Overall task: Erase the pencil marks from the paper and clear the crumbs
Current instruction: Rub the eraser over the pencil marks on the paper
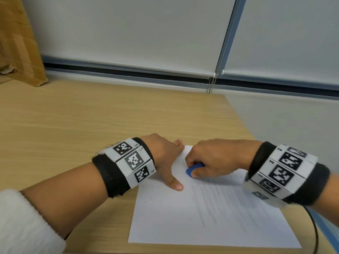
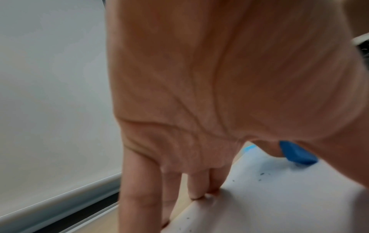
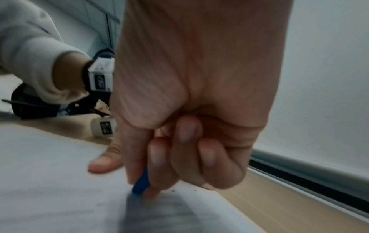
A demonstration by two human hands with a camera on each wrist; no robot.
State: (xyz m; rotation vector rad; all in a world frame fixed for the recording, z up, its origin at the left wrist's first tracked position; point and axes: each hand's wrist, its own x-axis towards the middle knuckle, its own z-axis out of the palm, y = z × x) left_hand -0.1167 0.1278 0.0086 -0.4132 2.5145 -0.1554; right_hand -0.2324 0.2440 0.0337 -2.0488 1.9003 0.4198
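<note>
In the lower centre of the head view, a white rectangular sheet of paper (image 1: 183, 217) lies flat on a light wood-grain tabletop (image 1: 91, 116), its far corner reaching up between the two hands. Grey pencil marks (image 1: 220, 204) run in faint, slanted strokes across the middle and right of the sheet; in the right wrist view they show as a dark smudged band (image 3: 159, 209) at the bottom of the frame.

The right hand (image 1: 216, 158) is curled round a small blue eraser (image 1: 193, 170), pinching it between thumb and fingers with the eraser's lower end pressed to the paper at the upper end of the marks. The right wrist view shows the blue eraser (image 3: 142, 182) touching the sheet just beside the smudge.

The left hand (image 1: 165, 156) lies flat with straight fingers, thumb (image 1: 174, 183) spread onto the sheet and fingertips (image 2: 196, 191) bearing on the paper's far edge, holding nothing.

Small dark crumbs (image 2: 261, 174) are scattered on the paper near the eraser in the left wrist view.

Both wrists carry black bands with white coded marker tiles (image 1: 132, 160). A brown cardboard box (image 1: 20, 43) stands at the upper left of the head view, and white roller blinds (image 1: 137, 33) with a bead chain (image 1: 222, 48) fill the top.
</note>
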